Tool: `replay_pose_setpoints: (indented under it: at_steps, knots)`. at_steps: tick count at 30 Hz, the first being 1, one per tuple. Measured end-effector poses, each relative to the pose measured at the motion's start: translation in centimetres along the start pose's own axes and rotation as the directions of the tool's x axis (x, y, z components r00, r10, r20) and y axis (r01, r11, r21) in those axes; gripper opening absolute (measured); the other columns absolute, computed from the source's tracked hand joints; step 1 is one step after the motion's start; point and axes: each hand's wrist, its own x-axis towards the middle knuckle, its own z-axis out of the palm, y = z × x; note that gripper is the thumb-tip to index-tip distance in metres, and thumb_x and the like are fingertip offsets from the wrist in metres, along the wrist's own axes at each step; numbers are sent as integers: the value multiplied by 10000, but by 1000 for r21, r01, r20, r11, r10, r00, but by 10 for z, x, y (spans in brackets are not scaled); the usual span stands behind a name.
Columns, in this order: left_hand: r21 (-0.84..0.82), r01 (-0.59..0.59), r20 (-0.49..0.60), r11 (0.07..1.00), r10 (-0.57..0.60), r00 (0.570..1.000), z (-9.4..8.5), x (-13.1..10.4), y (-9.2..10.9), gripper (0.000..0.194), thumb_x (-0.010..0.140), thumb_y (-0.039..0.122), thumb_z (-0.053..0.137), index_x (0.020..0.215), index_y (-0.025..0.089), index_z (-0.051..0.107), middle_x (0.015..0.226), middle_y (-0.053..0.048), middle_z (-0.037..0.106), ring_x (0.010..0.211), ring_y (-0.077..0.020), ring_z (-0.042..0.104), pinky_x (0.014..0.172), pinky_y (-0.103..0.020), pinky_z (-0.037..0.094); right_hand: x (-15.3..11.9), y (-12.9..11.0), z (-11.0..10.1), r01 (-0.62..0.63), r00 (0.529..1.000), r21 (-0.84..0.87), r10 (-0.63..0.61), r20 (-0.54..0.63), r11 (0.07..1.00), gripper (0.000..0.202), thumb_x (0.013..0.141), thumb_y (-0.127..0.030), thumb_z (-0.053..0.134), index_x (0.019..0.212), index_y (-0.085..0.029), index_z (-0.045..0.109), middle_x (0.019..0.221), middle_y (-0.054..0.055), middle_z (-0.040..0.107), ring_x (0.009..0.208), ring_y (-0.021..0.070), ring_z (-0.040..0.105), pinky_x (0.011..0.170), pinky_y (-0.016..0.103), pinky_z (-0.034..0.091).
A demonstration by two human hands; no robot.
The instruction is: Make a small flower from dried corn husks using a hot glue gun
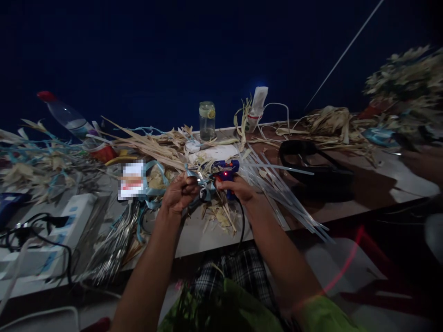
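Observation:
My right hand (238, 188) is wrapped round a blue glue gun (234, 165) with a small red light lit on its side. Its nozzle end points left, toward my left hand, and a dark cord hangs down from it. With fingers pinched together, my left hand (181, 191) holds a thin light blue strip (190, 171) just left of the gun. Whether the strip touches the nozzle I cannot tell. Dry husk scraps (221, 214) lie on the table below both hands. Clear glue sticks (287, 198) are spread to the right of the gun.
A lidded jar (207, 122) and a cup (252, 122) stand behind. A bottle with a red cap (67, 117) leans at left, near a power strip (71, 226) and a bundle of wires (112, 244). A black strapped object (316, 173) lies right. Another person's hand (424, 163) shows far right.

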Motion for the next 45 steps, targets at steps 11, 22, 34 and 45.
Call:
replay_pose_setpoints:
  at_steps: [11, 22, 34, 45]
  knots:
    - [54, -11, 27, 999, 10, 1000, 1, -4, -3, 210, 648, 74, 586, 582, 144, 400, 514, 52, 397, 359, -7, 266, 440, -190, 309, 1, -1, 4, -52, 999, 67, 53, -4, 996, 165, 528, -236, 650, 631, -145, 560, 590, -29, 527, 566, 91, 458, 588, 232, 347]
    - [18, -51, -17, 999, 51, 999, -2, -8, -1, 192, 646, 82, 596, 583, 149, 427, 503, 47, 413, 366, -19, 310, 465, -213, 359, 0, 0, -3, 16, 1000, 73, -17, 18, 997, 136, 571, -253, 620, 607, -141, 551, 578, -28, 504, 546, 85, 432, 576, 229, 330]
    - [31, -42, 66, 999, 40, 997, 0, -6, -5, 237, 642, 108, 637, 587, 149, 410, 513, 52, 412, 364, -13, 306, 459, -204, 355, 2, 2, 2, -42, 999, 102, 41, 14, 994, 159, 542, -246, 641, 626, -146, 551, 586, -28, 511, 564, 92, 442, 586, 229, 335]
    - [240, -250, 10, 938, 255, 967, 1, 9, -10, 204, 659, 175, 646, 619, 134, 450, 563, 39, 464, 372, 3, 284, 402, -152, 272, 3, 3, 2, 27, 999, 88, -30, 35, 996, 150, 573, -245, 622, 653, -135, 558, 626, -13, 524, 593, 94, 459, 602, 234, 338]
